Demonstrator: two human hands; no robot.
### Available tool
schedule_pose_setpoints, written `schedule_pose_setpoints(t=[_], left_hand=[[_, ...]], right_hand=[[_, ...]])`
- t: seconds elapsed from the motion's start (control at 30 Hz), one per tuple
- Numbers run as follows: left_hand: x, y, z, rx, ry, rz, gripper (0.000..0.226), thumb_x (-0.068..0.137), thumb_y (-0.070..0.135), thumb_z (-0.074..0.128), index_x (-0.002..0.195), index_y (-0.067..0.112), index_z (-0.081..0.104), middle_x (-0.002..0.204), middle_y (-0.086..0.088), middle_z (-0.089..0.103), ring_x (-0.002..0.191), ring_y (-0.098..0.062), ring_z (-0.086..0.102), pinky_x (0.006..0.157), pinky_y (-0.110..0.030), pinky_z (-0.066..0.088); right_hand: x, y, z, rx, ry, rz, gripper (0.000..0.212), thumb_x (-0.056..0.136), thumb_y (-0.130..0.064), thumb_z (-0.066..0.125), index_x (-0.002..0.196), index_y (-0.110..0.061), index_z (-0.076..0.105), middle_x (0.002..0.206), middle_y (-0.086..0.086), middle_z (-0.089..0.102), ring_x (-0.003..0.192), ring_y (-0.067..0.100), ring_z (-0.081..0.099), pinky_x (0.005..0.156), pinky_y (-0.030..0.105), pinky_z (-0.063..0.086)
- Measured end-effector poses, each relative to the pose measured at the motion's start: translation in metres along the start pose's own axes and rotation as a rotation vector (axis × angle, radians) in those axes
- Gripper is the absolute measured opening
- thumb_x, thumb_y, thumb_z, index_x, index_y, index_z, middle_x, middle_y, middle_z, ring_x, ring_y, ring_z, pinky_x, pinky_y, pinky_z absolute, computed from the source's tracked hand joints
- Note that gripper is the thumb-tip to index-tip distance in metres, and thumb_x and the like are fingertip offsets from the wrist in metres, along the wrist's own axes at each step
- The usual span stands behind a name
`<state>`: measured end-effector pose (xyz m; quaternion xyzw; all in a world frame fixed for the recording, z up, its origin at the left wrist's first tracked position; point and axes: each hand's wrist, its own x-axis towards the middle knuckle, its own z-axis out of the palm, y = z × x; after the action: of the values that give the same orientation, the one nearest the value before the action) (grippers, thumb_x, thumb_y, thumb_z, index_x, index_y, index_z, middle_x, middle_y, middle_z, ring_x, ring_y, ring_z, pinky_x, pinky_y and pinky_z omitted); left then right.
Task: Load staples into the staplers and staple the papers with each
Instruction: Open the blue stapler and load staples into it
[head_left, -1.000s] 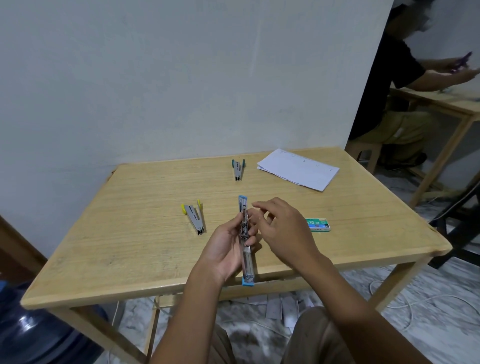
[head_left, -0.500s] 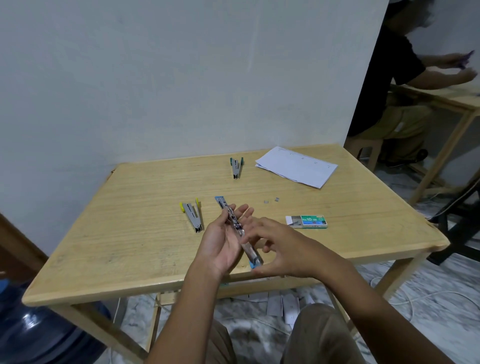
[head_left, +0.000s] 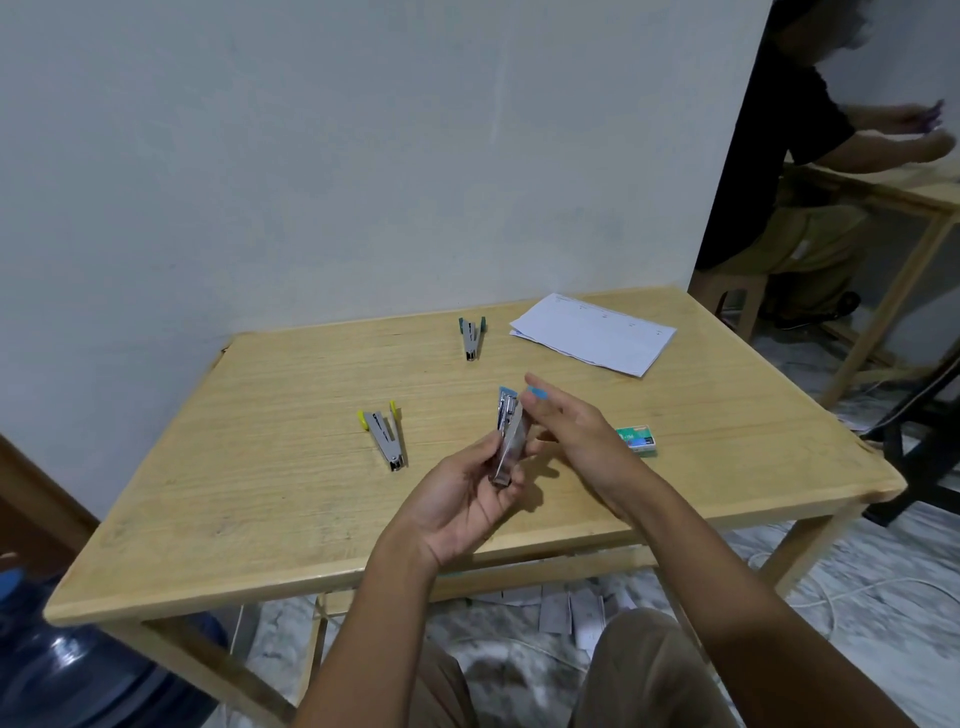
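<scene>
Blue stapler (head_left: 506, 441) is held at frame centre, above the table (head_left: 260, 467). It is tilted, with the blue ends up-frame and the joined metal end down toward the palm. It is gripped by the left hand (head_left: 462, 501), with thumb and fingers curled round the lower metal body. The two blue-tipped arms are seen slightly spread at the top.

The right hand (head_left: 576, 441) is placed just right of the stapler. Its fingers are nearly straight, not clenched, and the fingertips are laid against the right-hand blue tip. Whether its thumb is also pressed on the body cannot be told.

Yellow stapler (head_left: 384, 434) is lying left of centre on the table, arms spread in a V, apart from both hands. Green stapler (head_left: 471, 338) is lying up-frame of centre, also spread in a V. It is near the papers (head_left: 592, 332) but not touching them. The papers are stacked flat toward the table's far right corner, upper right of centre. Staple box (head_left: 636, 440), green and white, is lying on the table just right of the right hand and partly hidden by it.

A blue water bottle (head_left: 78, 670) is seen at lower left, on the floor by the table corner. Paper scraps (head_left: 571, 608) are scattered on the floor under the table. A second person (head_left: 779, 156) is seated at upper right at another table (head_left: 909, 192), hands blurred.
</scene>
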<state>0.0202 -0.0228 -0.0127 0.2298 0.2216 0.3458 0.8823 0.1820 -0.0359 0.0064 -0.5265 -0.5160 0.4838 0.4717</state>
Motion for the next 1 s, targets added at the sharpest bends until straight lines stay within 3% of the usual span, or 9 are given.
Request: schedule_pose_setpoints(t=[0.13,0.27,0.4,0.5,0.63,0.77,0.87,1.0], left_hand=[[0.001,0.001,-0.001,-0.003,-0.009,-0.016,0.031,0.095,0.015,0.05,0.12,0.0,0.059,0.09,-0.018,0.062,0.059,-0.017,0.06,0.06,-0.022,0.056],[0.0,0.0,-0.001,0.004,-0.044,-0.027,0.031,0.096,0.017,0.051,0.123,0.003,0.057,0.093,-0.018,0.06,0.061,-0.019,0.06,0.061,-0.023,0.056],[-0.001,0.001,0.001,0.017,-0.048,-0.027,0.037,0.094,0.024,0.05,0.12,0.001,0.06,0.093,-0.02,0.063,0.063,-0.023,0.062,0.061,-0.025,0.054],[-0.003,0.002,0.001,-0.001,-0.058,-0.036,0.039,0.095,0.026,0.047,0.118,-0.001,0.062,0.094,-0.021,0.064,0.066,-0.024,0.063,0.063,-0.026,0.054],[-0.003,0.002,0.001,-0.01,-0.058,-0.045,0.037,0.094,0.027,0.049,0.114,0.0,0.066,0.093,-0.021,0.064,0.068,-0.025,0.062,0.063,-0.026,0.054],[-0.002,0.0,0.003,0.047,-0.047,-0.047,0.039,0.093,0.028,0.05,0.111,-0.001,0.068,0.094,-0.02,0.065,0.071,-0.024,0.063,0.062,-0.027,0.054],[0.001,-0.002,0.005,0.102,-0.007,-0.028,0.042,0.093,0.029,0.049,0.119,-0.002,0.063,0.098,-0.021,0.066,0.077,-0.028,0.071,0.062,-0.029,0.058],[0.008,-0.005,0.013,0.241,0.116,0.037,0.04,0.096,0.028,0.051,0.121,-0.001,0.058,0.097,-0.022,0.066,0.073,-0.029,0.068,0.059,-0.032,0.059]], right_hand=[[0.008,-0.002,0.001,0.26,-0.153,0.091,0.057,0.073,-0.061,0.074,0.102,-0.012,0.078,0.097,0.01,0.071,0.086,0.022,0.056,0.086,0.032,0.045],[0.014,-0.001,0.005,0.386,-0.124,0.114,0.04,0.076,-0.049,0.079,0.09,-0.012,0.08,0.097,0.012,0.07,0.095,0.028,0.052,0.089,0.039,0.039],[0.014,-0.001,0.01,0.431,-0.073,0.122,0.041,0.077,-0.046,0.079,0.094,-0.009,0.073,0.086,0.006,0.068,0.085,0.025,0.052,0.073,0.033,0.039],[0.015,0.0,0.011,0.432,-0.057,0.128,0.05,0.074,-0.049,0.08,0.101,-0.008,0.069,0.086,0.004,0.068,0.088,0.026,0.053,0.071,0.032,0.041],[0.01,-0.003,0.01,0.433,-0.04,0.116,0.056,0.072,-0.046,0.079,0.109,-0.007,0.065,0.086,0.003,0.069,0.073,0.013,0.06,0.055,0.022,0.044],[0.004,-0.008,0.01,0.421,0.01,0.088,0.059,0.069,-0.048,0.079,0.109,-0.007,0.063,0.088,0.004,0.069,0.073,0.014,0.064,0.052,0.021,0.047],[0.0,-0.012,0.002,0.382,0.072,0.042,0.056,0.071,-0.054,0.075,0.105,-0.01,0.065,0.087,0.003,0.069,0.075,0.018,0.066,0.065,0.028,0.051],[0.005,-0.025,-0.035,0.34,0.21,-0.002,0.041,0.087,-0.054,0.065,0.101,-0.016,0.065,0.076,-0.002,0.055,0.052,0.013,0.047,0.053,0.026,0.038]])
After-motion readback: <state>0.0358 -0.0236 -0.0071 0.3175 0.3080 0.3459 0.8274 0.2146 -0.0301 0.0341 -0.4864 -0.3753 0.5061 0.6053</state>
